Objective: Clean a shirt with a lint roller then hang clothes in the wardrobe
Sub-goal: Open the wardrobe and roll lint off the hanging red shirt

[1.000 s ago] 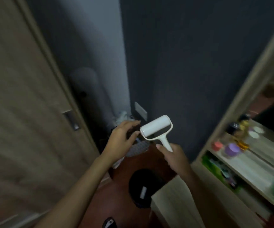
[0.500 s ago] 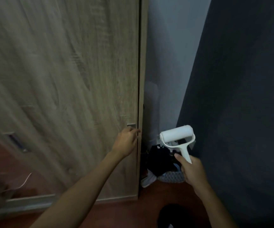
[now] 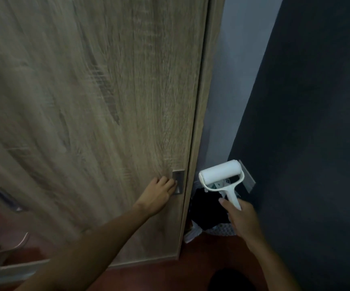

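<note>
A tall wooden wardrobe door (image 3: 98, 114) fills the left and centre. Its recessed metal handle (image 3: 178, 181) sits near the door's right edge. My left hand (image 3: 158, 195) reaches to it, fingertips in the handle recess. My right hand (image 3: 240, 217) is closed round the white handle of a lint roller (image 3: 220, 172), which it holds upright to the right of the door, roll on top. No shirt shows clearly.
A pile of dark clothes and bags (image 3: 207, 211) lies on the floor in the gap between door and dark wall (image 3: 306, 133). A wall socket plate (image 3: 246, 177) sits behind the roller. A second recessed handle (image 3: 0, 196) shows at far left. The floor (image 3: 170, 276) is reddish.
The view has swung left from the shelves to the wardrobe door. My left hand has moved onto the door handle. The right hand still holds the roller upright.
</note>
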The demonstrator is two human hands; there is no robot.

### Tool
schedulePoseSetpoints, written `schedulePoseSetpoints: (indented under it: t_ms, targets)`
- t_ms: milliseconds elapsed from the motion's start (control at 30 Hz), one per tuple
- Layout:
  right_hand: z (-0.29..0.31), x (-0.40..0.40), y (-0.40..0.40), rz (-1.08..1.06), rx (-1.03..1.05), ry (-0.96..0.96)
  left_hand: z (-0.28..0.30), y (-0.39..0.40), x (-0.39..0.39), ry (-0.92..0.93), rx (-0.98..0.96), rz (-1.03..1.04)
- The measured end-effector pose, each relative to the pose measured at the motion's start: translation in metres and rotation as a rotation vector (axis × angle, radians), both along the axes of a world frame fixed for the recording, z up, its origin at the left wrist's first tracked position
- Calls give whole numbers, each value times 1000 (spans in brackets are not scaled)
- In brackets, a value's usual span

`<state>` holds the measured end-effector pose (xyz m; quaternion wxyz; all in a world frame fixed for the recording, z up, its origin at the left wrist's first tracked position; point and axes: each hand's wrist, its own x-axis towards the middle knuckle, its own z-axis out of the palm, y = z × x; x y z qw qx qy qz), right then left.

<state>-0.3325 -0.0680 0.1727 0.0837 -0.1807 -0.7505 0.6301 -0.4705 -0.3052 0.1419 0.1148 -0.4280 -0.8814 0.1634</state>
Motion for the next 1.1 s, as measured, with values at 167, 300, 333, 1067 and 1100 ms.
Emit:
schedulePoseSetpoints:
  t_ms: [167,300,333,1067,1100]
  targets:
    - [2,-18,0,68,41,-37,4,-4,1,2,-139,-25]
    - [9,-30,3,91,40,-42,10,-1,6,22,-175,45]
    - [10,-31,3,93,42,-33,8,-2,6,54,-182,52]
    - [1,-35,-9,297,23,-6,-5,-57,-3,88,-211,276]
    - [1,-36,-14,308,21,-8,-6,-62,-3,82,-193,275]
